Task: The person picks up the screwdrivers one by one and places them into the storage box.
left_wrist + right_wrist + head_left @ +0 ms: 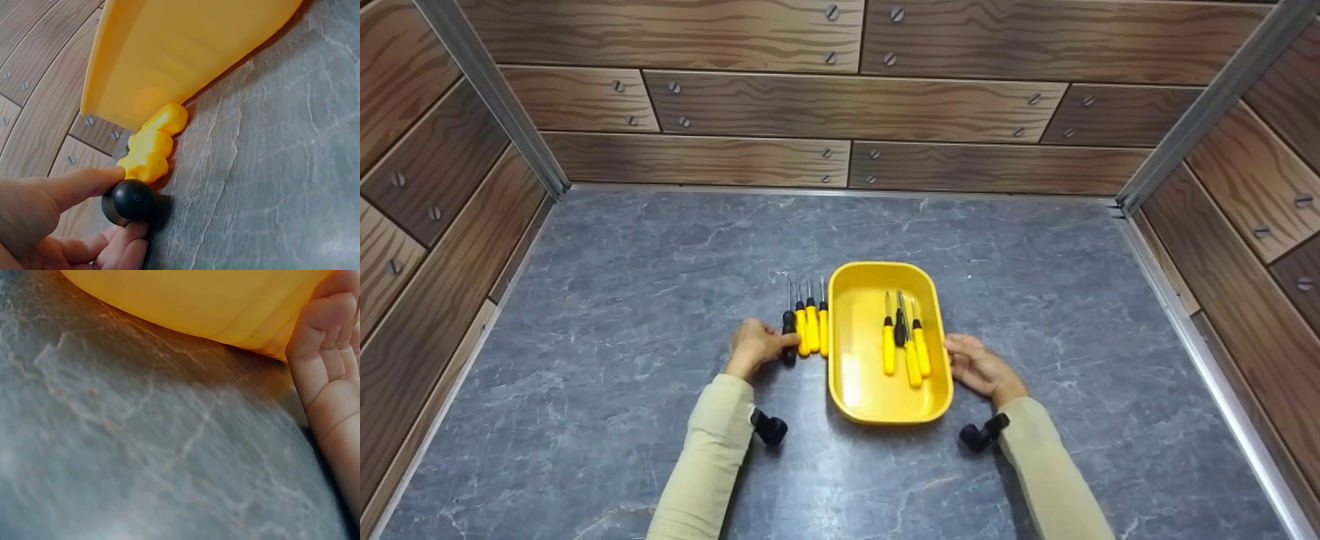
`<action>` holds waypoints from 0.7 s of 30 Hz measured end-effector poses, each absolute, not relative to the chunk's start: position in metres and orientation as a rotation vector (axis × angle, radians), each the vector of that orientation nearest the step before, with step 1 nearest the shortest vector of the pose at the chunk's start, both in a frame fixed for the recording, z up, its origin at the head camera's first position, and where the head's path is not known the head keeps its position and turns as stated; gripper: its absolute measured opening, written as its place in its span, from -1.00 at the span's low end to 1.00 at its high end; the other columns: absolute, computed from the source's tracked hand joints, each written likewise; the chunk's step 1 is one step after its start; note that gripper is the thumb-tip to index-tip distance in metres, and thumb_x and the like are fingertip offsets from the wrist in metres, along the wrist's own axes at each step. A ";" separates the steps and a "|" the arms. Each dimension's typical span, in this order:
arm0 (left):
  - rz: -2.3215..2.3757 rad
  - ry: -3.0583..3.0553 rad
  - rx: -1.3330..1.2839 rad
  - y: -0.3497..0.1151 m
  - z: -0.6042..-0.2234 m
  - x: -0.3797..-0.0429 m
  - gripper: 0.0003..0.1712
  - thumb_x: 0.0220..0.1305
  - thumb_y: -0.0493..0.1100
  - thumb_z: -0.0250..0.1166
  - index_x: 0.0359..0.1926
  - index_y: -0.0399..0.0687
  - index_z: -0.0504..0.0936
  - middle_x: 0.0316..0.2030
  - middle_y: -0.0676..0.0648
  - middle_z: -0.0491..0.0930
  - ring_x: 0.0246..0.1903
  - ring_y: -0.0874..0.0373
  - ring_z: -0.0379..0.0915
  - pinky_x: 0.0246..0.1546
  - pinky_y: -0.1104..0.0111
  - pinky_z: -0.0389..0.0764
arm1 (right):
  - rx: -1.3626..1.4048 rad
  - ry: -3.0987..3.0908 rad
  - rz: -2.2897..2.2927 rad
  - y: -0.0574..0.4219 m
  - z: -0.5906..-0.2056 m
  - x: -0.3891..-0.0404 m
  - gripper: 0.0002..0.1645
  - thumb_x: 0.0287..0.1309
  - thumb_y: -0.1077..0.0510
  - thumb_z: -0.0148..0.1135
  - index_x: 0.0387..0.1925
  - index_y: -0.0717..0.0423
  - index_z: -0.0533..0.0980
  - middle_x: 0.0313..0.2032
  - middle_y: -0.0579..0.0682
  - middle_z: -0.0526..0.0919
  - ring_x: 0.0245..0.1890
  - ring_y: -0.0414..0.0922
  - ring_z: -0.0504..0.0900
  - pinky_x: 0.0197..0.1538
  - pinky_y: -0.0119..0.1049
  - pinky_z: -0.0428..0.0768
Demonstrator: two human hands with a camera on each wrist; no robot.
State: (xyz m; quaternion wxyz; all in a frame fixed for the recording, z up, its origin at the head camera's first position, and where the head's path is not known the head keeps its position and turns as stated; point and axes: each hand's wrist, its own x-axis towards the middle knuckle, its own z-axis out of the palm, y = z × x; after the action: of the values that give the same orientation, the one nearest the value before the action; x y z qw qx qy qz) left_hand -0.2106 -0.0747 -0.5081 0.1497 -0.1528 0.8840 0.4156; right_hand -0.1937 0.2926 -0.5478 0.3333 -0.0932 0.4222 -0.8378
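Note:
A yellow plastic tray (851,382) stands on the grey marbled surface with several screwdrivers (889,349) inside, yellow-handled ones and a black one. Along its left side lie three yellow-handled screwdrivers (812,330) in a row, and a black-handled screwdriver (789,337) at the outer end. My left hand (756,349) pinches that black handle (132,201) between thumb and fingers; its thumb tip also comes up against the nearest yellow handle (145,166) in the left wrist view. On the tray's other side, my right hand (979,366) touches the outer wall with loosely bent fingers (332,315).
Wood-patterned panels (840,105) wall in the back and both sides. Metal strips (1237,375) run along the surface's edges. A small black camera (771,429) is strapped to the left wrist, another camera (979,436) to the right.

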 end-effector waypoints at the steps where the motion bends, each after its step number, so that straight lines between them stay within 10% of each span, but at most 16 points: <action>1: 1.210 2.530 -0.443 -0.075 -0.509 -0.211 -0.46 -0.04 0.01 0.50 -0.85 0.04 0.34 -0.81 0.13 0.24 -0.73 0.24 0.16 -0.75 0.52 0.17 | -0.244 1.103 -2.188 0.293 -0.548 -0.194 -0.45 0.46 0.34 -0.38 -0.23 0.12 0.63 -0.28 -0.06 0.76 -0.25 -0.21 0.70 -0.07 -0.39 0.70; 21: 1.505 2.345 -0.495 -0.081 -0.511 -0.206 -0.65 0.05 -0.13 0.45 -0.61 -0.05 0.42 -0.71 0.08 0.41 -0.68 0.27 0.35 -0.66 0.54 0.41 | -0.246 1.080 -2.195 0.291 -0.545 -0.193 -0.43 0.46 0.36 -0.40 -0.29 0.10 0.61 -0.34 -0.09 0.74 -0.29 -0.24 0.69 -0.11 -0.40 0.70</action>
State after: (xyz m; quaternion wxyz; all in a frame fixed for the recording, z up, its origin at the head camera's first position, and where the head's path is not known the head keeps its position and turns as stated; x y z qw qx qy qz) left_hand -0.2063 -0.0810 -0.5107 0.1553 -0.1727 0.8186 0.5253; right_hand -0.1930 0.2910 -0.5452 0.3348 -0.0942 0.4141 -0.8412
